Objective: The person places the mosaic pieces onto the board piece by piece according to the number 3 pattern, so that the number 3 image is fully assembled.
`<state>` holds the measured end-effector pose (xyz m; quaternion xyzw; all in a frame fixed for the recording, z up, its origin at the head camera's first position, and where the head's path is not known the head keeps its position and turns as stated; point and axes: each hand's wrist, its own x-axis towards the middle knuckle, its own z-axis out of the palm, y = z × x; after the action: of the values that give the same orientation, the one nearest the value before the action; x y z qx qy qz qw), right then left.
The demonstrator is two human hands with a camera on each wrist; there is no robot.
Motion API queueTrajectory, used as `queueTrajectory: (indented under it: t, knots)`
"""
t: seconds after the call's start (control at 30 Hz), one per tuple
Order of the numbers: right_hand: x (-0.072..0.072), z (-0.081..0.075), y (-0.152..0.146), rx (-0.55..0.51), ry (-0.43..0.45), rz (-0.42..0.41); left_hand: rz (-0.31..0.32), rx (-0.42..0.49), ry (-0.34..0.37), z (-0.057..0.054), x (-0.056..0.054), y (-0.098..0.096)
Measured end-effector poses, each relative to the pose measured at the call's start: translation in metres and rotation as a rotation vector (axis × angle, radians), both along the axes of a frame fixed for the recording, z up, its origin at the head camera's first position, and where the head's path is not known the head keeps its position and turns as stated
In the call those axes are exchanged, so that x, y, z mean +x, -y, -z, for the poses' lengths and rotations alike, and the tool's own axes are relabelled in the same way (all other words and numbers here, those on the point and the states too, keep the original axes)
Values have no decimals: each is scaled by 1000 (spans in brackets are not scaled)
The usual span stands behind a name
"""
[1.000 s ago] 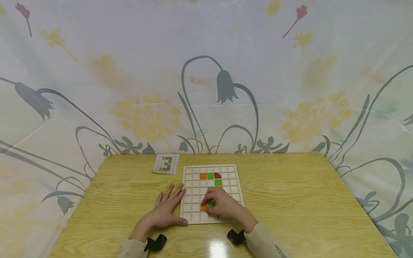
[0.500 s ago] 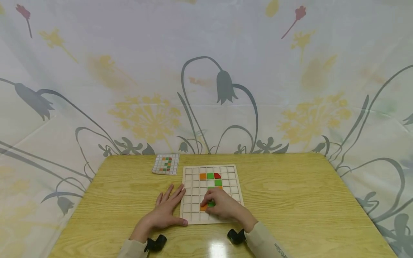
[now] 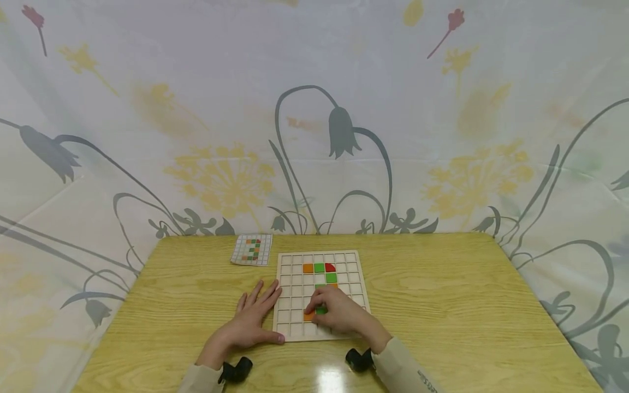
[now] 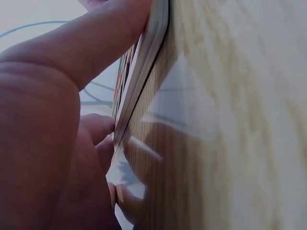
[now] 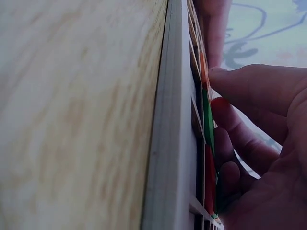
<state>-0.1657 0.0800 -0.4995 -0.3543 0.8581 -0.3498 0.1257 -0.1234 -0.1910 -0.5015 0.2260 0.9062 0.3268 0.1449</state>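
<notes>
A pale wooden grid board (image 3: pixel 285 329) lies on the table. My left hand (image 3: pixel 251 322) is spread flat along its left side, with fingertips and thumb at the edge. Over the lower middle of the board, my right hand (image 3: pixel 339 312) holds an orange square tile (image 3: pixel 308 317) between curled thumb and index finger. That orange tile (image 5: pixel 204 69) sits at grid level in the right wrist view, beside a green tile (image 5: pixel 208 117) and a red tile (image 5: pixel 209 179). More orange and green tiles and a red rounded one (image 3: pixel 330 267) fill cells higher up; my right hand hides part of the pattern.
A paper card (image 3: pixel 251 250) printed with a coloured grid pattern lies behind the board to the left. The yellow wood-grain table (image 3: pixel 442 305) reaches back to a flower-printed curtain (image 3: pixel 314 109). Black wrist cameras (image 3: pixel 360 360) sit on both wrists.
</notes>
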Motion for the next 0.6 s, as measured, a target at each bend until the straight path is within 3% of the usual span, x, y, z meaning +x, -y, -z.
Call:
queueTrajectory:
  t: [0.2,0.6]
  knots:
    - [1,-4,-2,-39,4,14,-3,14,-8,-1,1,0]
    - [-3,-8,-20,-148,-15,93,-53,-48,-100,0,-1,-1]
